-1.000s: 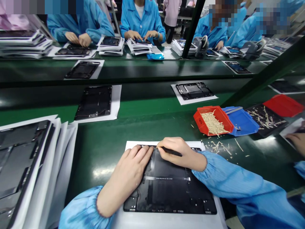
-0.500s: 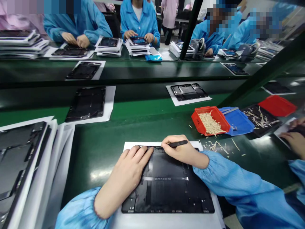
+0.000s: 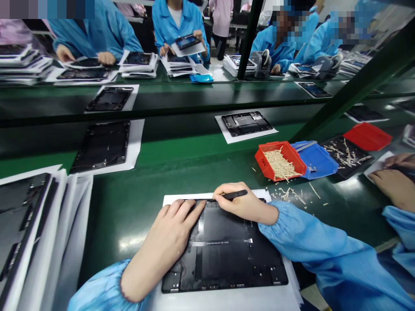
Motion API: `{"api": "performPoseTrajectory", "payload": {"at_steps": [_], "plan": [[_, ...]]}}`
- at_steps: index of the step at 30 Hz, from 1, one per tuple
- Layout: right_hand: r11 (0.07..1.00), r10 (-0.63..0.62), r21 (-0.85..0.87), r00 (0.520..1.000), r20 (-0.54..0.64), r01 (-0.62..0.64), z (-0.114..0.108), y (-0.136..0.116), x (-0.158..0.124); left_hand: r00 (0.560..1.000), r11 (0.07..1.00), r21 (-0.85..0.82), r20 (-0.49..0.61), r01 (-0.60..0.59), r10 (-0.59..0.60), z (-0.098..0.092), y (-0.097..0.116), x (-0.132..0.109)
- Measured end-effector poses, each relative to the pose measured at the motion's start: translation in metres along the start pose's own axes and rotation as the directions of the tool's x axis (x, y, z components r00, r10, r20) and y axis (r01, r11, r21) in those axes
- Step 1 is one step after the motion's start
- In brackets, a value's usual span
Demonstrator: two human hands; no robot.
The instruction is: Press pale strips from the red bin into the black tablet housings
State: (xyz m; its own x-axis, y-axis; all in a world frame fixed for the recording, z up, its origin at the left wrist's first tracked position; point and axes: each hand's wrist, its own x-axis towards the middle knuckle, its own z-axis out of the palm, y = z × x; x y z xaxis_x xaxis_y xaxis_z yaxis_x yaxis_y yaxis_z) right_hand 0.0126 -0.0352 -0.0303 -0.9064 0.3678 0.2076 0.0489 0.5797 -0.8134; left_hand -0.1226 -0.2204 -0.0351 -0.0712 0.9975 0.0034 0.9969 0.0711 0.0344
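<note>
A black tablet housing point(image 3: 227, 263), its inner side up, lies on white sheets point(image 3: 188, 301) in front of me. My left hand point(image 3: 173, 231) rests palm down along its left side, fingers stretched toward the far edge. My right hand point(image 3: 238, 205) pinches black tweezers point(image 3: 236, 195) at the far edge, right of my left fingertips. The fingers and hand hide the tweezers' tips. A pale flat cable point(image 3: 214, 243) with small print crosses the middle of the housing.
A red bin point(image 3: 280, 160) of thin cream strips and a blue tray point(image 3: 316, 160) stand right of the housing. Loose strips point(image 3: 292, 194) lie nearby. Stacked housings point(image 3: 19, 233) rise at left. More housings point(image 3: 105, 144) lie beyond. A co-worker's hand point(image 3: 394, 183) is at far right.
The view has shifted slightly, while my hands keep nearly the same places on the housing. Across the bench, a co-worker has lifted a tablet with its white sheet.
</note>
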Motion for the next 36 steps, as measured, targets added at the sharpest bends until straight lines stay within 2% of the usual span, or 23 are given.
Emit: {"api": "performPoseTrajectory", "payload": {"at_steps": [11, 19, 22, 27, 36], "plan": [[0.988, -0.145, -0.051, 0.989, -0.017, 0.144, 0.005, 0.003, -0.006, 0.998, 1.0, 0.005, 0.058, 0.023, -0.023, -0.01, 0.005, 0.006], [0.983, -0.17, -0.062, 0.985, 0.012, 0.171, 0.004, 0.002, -0.007, 0.999, 0.995, 0.085, 0.007, 0.049, -0.05, -0.01, 0.014, 0.008], [0.984, -0.161, -0.072, 0.987, 0.007, 0.161, 0.004, 0.001, -0.008, 0.999, 0.995, 0.084, -0.025, 0.049, -0.047, -0.007, 0.014, 0.006], [0.991, -0.095, -0.104, 0.993, -0.074, 0.087, 0.002, 0.0, -0.008, 0.995, 0.994, 0.079, -0.073, 0.075, -0.069, -0.004, 0.014, 0.003], [0.983, -0.181, -0.031, 0.983, 0.031, 0.182, 0.006, 0.0, -0.008, 0.994, 0.994, 0.072, -0.079, 0.081, -0.075, -0.004, 0.015, 0.003]]}}
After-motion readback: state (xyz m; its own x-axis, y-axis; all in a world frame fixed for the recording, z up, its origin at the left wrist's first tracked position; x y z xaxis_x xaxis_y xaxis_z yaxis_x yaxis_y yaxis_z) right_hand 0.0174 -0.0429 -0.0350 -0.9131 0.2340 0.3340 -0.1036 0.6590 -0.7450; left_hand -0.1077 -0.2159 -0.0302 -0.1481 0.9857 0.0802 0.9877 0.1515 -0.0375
